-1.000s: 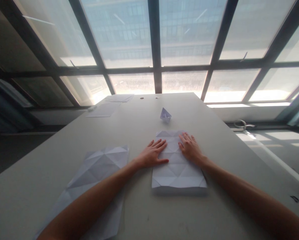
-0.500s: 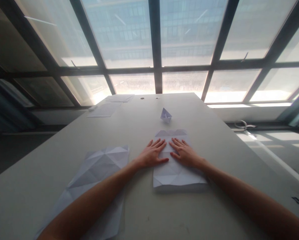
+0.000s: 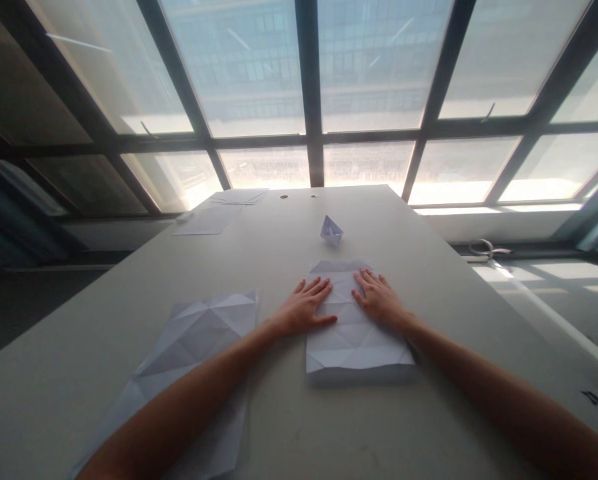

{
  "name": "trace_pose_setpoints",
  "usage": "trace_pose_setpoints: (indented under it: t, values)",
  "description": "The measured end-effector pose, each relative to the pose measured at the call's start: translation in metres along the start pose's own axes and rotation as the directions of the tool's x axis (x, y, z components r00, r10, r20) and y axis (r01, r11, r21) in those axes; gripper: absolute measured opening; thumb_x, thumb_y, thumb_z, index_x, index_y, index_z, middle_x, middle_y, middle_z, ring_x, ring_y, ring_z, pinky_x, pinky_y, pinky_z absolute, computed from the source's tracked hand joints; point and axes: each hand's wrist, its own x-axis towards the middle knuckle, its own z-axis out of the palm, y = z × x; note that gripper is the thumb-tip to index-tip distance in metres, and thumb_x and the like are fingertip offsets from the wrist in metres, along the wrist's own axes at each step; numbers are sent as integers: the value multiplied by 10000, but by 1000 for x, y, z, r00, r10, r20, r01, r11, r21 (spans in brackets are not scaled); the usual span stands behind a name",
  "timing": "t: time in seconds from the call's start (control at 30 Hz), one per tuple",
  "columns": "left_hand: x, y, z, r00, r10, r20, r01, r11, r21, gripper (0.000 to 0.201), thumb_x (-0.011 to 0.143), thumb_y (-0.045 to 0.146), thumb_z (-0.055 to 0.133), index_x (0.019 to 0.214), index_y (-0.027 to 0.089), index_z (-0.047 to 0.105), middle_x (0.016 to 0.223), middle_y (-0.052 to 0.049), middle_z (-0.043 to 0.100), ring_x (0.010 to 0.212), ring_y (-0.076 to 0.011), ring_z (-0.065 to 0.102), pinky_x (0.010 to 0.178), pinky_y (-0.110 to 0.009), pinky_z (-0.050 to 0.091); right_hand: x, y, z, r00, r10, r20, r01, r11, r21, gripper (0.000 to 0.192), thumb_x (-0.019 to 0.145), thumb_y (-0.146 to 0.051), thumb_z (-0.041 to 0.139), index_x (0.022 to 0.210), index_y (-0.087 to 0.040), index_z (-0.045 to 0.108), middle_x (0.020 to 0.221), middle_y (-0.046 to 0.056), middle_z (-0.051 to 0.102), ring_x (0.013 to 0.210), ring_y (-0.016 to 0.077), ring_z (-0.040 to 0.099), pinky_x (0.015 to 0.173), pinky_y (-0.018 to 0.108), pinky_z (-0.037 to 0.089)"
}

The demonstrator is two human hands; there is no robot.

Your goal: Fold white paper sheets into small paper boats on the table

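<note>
White creased paper sheet (image 3: 351, 333) lies flat on the pale grey table (image 3: 429, 280), right in front of the person, near edge slightly lifted with a shadow under it. Left hand (image 3: 303, 308) palm-down on the sheet's left edge, fingers spread and flat, thumb stretched across the paper. Right hand (image 3: 379, 299) palm-down on the upper right part, fingers apart and flat too. Neither hand pinches anything, both just press

Handling, my read: the sheet is thin, very light, floppy, already scored by a grid of diagonal folds, so it will bend along those lines before anywhere else. It probably slides easily on the smooth tabletop unless one palm pins it. Best hold looks like a corner or the raised near edge, pinched between thumb and forefinger; rough grabbing would add stray wrinkles or tear it

Around it: a second creased white sheet (image 3: 193, 360) to the left, partly under the left forearm. A small folded white paper boat (image 3: 331, 230) stands beyond the hands, well apart. More flat sheets (image 3: 213, 217) at the far left end by the window
</note>
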Motion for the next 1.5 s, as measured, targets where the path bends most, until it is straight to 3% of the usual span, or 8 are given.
trace_pose_setpoints:
  t: [0.33,0.5,0.6,0.73,0.9,1.07,1.5]
  values:
    - [0,0,0,1000,-2,2,2,1000,-10,854,855,744,423,1537,260,254,1590,-52,235,1476,-278,178,1196,-471,100,0,1,1,997,56,-60,-56,998,4,533,969,-372,393,1430,-111,447,1529,160,367,1428,271,293,1159,472,196]
    - [0,0,1,1000,0,9,0,1000,-5,862,856,754,400,1541,254,242,1595,-50,220,1479,-274,168,1199,-462,82,-2,-4,-3,994,-22,-104,28,998,51,464,967,-349,405,1343,-121,553,1459,149,475,1378,254,388,1160,430,220]
    - [0,0,1,1000,-5,13,5,1000,3,870,855,760,390,1543,249,233,1596,-52,217,1480,-273,163,1198,-465,81,3,-5,-4,988,-41,-146,57,992,108,437,973,-344,389,1291,-133,601,1381,137,561,1303,226,482,1120,369,304]
    - [0,2,-1,1000,-3,14,3,1000,5,871,855,760,390,1543,249,230,1597,-53,213,1481,-273,160,1196,-464,87,30,-1,-8,983,-49,-176,77,985,157,408,970,-322,386,1231,-141,642,1284,115,639,1231,208,537,1055,303,368]
    - [0,2,-2,1000,1,9,-2,1000,8,859,859,758,390,1540,257,239,1596,-48,217,1480,-277,160,1198,-464,82,85,2,-14,993,11,-116,4,991,134,388,977,-304,375,1206,-158,652,1219,111,673,1187,224,556,994,298,395]
    - [-1,2,-1,1000,2,20,-2,1000,19,881,852,777,369,1546,255,217,1600,-43,204,1481,-280,158,1198,-470,83,123,0,-5,994,52,-96,-41,993,110,345,960,-285,425,1142,-142,682,1077,137,714,1112,253,585,936,299,416]
    - [-1,4,-1,1000,6,15,-7,1000,4,883,856,782,348,1546,248,217,1599,-53,212,1485,-267,143,1197,-461,55,128,-14,5,996,38,-76,-34,998,57,315,955,-304,433,1107,-180,680,1099,127,690,1165,264,511,968,347,376]
